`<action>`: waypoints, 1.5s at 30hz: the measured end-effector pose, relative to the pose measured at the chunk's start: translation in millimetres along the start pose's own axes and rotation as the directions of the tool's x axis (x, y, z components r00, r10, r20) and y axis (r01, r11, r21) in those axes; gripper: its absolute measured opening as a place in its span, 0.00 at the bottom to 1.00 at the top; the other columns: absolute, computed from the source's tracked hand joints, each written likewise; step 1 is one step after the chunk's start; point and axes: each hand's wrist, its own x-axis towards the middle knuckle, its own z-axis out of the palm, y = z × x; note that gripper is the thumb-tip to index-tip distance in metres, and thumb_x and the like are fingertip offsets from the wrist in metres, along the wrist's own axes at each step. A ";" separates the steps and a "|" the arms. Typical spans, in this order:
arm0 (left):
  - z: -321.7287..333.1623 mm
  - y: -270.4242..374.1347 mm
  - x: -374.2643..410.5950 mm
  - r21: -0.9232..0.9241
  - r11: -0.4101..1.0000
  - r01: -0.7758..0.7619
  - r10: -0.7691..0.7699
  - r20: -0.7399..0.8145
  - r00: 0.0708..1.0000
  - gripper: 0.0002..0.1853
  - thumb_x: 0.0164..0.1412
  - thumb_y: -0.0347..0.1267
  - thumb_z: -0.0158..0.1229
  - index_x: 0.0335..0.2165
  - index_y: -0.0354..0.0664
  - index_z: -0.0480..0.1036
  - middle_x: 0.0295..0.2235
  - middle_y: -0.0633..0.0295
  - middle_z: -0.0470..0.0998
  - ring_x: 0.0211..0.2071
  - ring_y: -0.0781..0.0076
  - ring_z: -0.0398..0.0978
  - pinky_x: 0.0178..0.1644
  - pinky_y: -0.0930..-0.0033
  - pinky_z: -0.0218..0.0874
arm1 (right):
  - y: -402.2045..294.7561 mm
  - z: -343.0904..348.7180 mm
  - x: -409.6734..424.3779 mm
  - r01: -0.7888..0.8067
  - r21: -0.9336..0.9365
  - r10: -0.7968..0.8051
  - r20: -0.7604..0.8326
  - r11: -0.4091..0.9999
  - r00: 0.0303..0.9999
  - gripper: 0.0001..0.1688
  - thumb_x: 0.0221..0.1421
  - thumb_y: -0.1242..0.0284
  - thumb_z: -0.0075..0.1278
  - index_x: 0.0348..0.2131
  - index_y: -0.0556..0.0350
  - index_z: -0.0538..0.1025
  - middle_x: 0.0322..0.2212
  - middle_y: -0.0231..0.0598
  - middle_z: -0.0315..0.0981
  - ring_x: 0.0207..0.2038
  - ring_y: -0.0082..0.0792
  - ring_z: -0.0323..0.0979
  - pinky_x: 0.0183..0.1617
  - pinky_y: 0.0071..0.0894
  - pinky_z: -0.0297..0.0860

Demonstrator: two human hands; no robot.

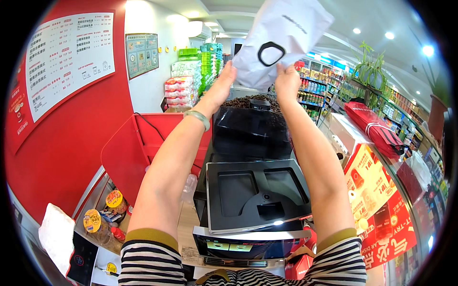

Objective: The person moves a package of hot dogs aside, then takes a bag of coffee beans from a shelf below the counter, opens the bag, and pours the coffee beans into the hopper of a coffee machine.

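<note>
Raised in front of me is a white bag point(250, 68) with a black outline mark and some writing. Its lower end hangs over a clear hopper of dark roasted coffee beans point(232, 102). My left hand point(225, 80) holds the bag's lower left edge, its fingers mostly hidden behind it. With thumb and fingers, my right hand point(288, 80) pinches the bag's lower right side. Below my forearms stands a black coffee machine point(254, 132) with a recessed top tray point(229, 193) and a lit front display point(229, 246). The bag's mouth is not clearly visible.
A red panel point(121, 157) stands left of the machine, near a shelf with lidded tubs point(93, 221). On the right, a glass counter carries red bags point(374, 125) and a lit poster point(379, 207). Stacked packs point(182, 89) and stocked shelves point(311, 89) are farther back.
</note>
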 end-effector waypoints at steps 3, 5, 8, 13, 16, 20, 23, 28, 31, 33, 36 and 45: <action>4.6 0.2 -0.1 0.067 0.996 -0.051 0.048 0.043 0.998 0.49 0.63 0.62 0.39 0.66 0.39 0.36 0.68 0.50 0.39 0.69 0.60 0.35 0.69 0.62 0.30 | -9.7 -7.2 -5.9 0.072 0.155 -0.071 -0.012 0.985 0.997 0.15 0.57 0.67 0.52 0.31 0.64 0.75 0.28 0.60 0.75 0.35 0.62 0.72 0.40 0.51 0.67; -3.2 -11.8 8.7 0.105 0.991 -0.078 0.085 -0.069 0.994 0.49 0.63 0.63 0.37 0.66 0.40 0.34 0.68 0.50 0.39 0.69 0.61 0.36 0.69 0.64 0.29 | -5.3 -0.8 0.4 0.070 0.127 -0.066 -0.033 0.989 0.997 0.14 0.57 0.66 0.52 0.31 0.63 0.75 0.29 0.59 0.75 0.36 0.62 0.72 0.40 0.51 0.67; -3.8 -24.4 10.4 0.252 0.961 -0.112 0.114 0.005 0.993 0.49 0.64 0.62 0.37 0.66 0.38 0.33 0.68 0.49 0.37 0.69 0.61 0.35 0.69 0.65 0.29 | -15.7 5.2 -12.5 0.110 0.090 -0.109 -0.017 0.990 0.994 0.12 0.57 0.66 0.51 0.31 0.59 0.76 0.29 0.58 0.75 0.36 0.61 0.72 0.39 0.51 0.66; -8.0 -24.4 6.5 0.123 0.986 -0.114 0.117 -0.018 0.993 0.49 0.65 0.61 0.36 0.66 0.35 0.33 0.68 0.49 0.36 0.69 0.61 0.34 0.69 0.66 0.28 | -15.0 -2.9 -6.4 0.048 0.091 -0.048 0.005 0.995 0.999 0.13 0.57 0.65 0.51 0.35 0.58 0.76 0.29 0.57 0.76 0.36 0.61 0.73 0.40 0.52 0.67; -8.7 -23.4 4.7 0.159 0.979 -0.128 0.130 -0.004 0.991 0.48 0.65 0.60 0.36 0.65 0.35 0.34 0.68 0.49 0.36 0.69 0.61 0.34 0.69 0.66 0.28 | -17.1 6.7 -14.8 0.141 0.024 -0.142 0.027 0.990 0.990 0.14 0.57 0.65 0.51 0.32 0.59 0.76 0.28 0.57 0.75 0.34 0.61 0.73 0.38 0.53 0.67; 2.3 -17.0 -0.4 0.003 0.995 -0.101 0.100 -0.169 0.981 0.45 0.66 0.58 0.38 0.65 0.33 0.41 0.67 0.46 0.40 0.69 0.58 0.34 0.69 0.64 0.28 | -11.8 -0.8 1.3 0.127 0.114 -0.128 0.002 0.985 0.992 0.13 0.57 0.66 0.51 0.32 0.59 0.75 0.28 0.56 0.76 0.34 0.61 0.72 0.39 0.52 0.67; -9.2 -22.2 1.9 -0.015 0.989 -0.149 0.145 -0.137 0.980 0.44 0.67 0.56 0.39 0.65 0.33 0.41 0.67 0.46 0.41 0.69 0.59 0.36 0.69 0.65 0.29 | -24.9 -1.6 0.0 0.147 0.030 -0.148 0.068 0.989 0.987 0.12 0.57 0.67 0.52 0.34 0.57 0.76 0.29 0.55 0.76 0.34 0.60 0.73 0.39 0.50 0.67; -0.1 -15.9 -2.8 -0.200 0.975 -0.095 0.052 -0.212 0.976 0.43 0.65 0.50 0.49 0.64 0.34 0.45 0.65 0.44 0.48 0.67 0.58 0.44 0.68 0.64 0.38 | -34.1 -7.9 2.4 0.180 -0.067 -0.175 0.074 0.981 0.982 0.13 0.57 0.66 0.50 0.37 0.54 0.77 0.30 0.55 0.76 0.37 0.60 0.73 0.42 0.52 0.67; -9.6 -29.2 5.5 0.044 0.998 0.051 -0.033 -0.326 0.945 0.44 0.61 0.44 0.57 0.64 0.32 0.46 0.64 0.42 0.50 0.64 0.58 0.52 0.65 0.62 0.44 | -34.0 -8.6 20.7 0.172 -0.132 -0.159 0.104 0.976 0.982 0.13 0.57 0.65 0.50 0.37 0.54 0.78 0.31 0.55 0.76 0.37 0.60 0.73 0.42 0.52 0.67; -7.6 -26.7 5.7 -0.048 0.993 0.104 -0.114 -0.337 0.935 0.41 0.58 0.39 0.61 0.61 0.30 0.53 0.60 0.41 0.57 0.61 0.59 0.57 0.63 0.62 0.48 | -22.2 -5.7 36.5 0.161 -0.040 -0.155 0.125 0.986 0.980 0.16 0.57 0.65 0.51 0.37 0.60 0.77 0.32 0.57 0.76 0.36 0.59 0.74 0.42 0.52 0.68; -7.8 -24.9 6.0 -0.152 0.980 0.125 -0.166 -0.297 0.940 0.37 0.55 0.37 0.63 0.57 0.27 0.60 0.55 0.43 0.66 0.58 0.59 0.62 0.61 0.63 0.51 | -27.9 -10.3 43.0 -0.180 0.264 0.086 0.331 0.948 0.940 0.15 0.58 0.70 0.52 0.38 0.65 0.76 0.30 0.50 0.78 0.30 0.42 0.77 0.27 0.39 0.72; -6.2 -14.5 17.5 -0.301 0.953 -0.025 -0.083 -0.340 0.937 0.16 0.52 0.28 0.64 0.40 0.31 0.75 0.34 0.57 0.79 0.38 0.71 0.74 0.45 0.70 0.61 | -15.9 -14.5 49.0 -0.457 0.420 0.175 0.557 0.784 0.812 0.16 0.61 0.71 0.48 0.46 0.62 0.71 0.35 0.40 0.76 0.29 0.29 0.75 0.25 0.27 0.74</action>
